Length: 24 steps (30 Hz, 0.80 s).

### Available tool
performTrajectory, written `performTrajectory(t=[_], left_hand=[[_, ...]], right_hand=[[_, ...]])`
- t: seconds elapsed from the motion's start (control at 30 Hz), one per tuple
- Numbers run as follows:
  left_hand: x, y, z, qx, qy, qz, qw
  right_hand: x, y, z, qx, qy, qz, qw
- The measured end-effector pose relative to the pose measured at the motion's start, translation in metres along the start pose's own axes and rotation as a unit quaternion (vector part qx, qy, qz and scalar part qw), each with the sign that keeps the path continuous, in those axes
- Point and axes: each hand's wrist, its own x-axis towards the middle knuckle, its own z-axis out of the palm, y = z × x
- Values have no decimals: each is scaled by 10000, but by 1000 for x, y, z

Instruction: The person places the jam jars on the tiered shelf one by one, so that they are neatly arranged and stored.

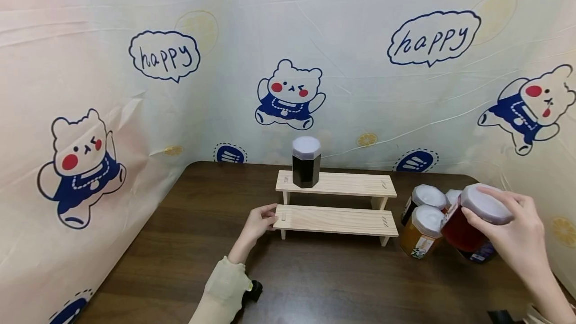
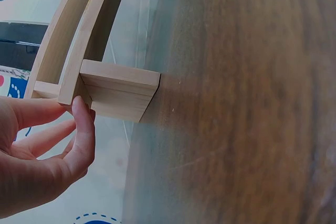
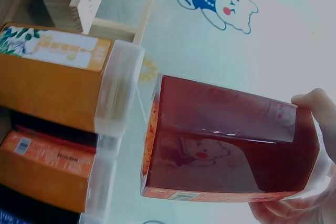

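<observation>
A two-tier wooden shelf stands on the dark table. A dark jar with a white lid sits on the left of its upper tier. My left hand holds the left end of the lower tier between thumb and fingers; the left wrist view shows the thumb against the shelf's end. At the right, my right hand grips a red jar by its white lid, tilted and off the table. In the right wrist view the red jar fills the middle, with my fingers at its lid end.
Beside the shelf's right end stand an orange jar, a dark jar with a white lid and another partly hidden behind them. The orange jar lies close to the red one. A printed cloth backdrop walls in the table.
</observation>
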Motion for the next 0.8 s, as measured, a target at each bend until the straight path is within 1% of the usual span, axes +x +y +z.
performTrajectory(t=[0.07,0.27,0.37,0.53,0.8], left_hand=[[2,-3,0,-21,-10,4,10000],[14,-24,1,-126,-5,-49,9999],[16,-29,2,-58,26,-93,9999],[15,-29,2,-38,76,-163,9998],[16,-27,1,-66,59,-94,9999]], right_hand=[[2,-2,3,71,-58,-18,10000],[6,-10,14,378,-183,-171,9990],[8,-13,21,467,-287,-288,9981],[10,-19,31,600,-486,-430,9961],[15,-29,50,725,-650,-641,9932]])
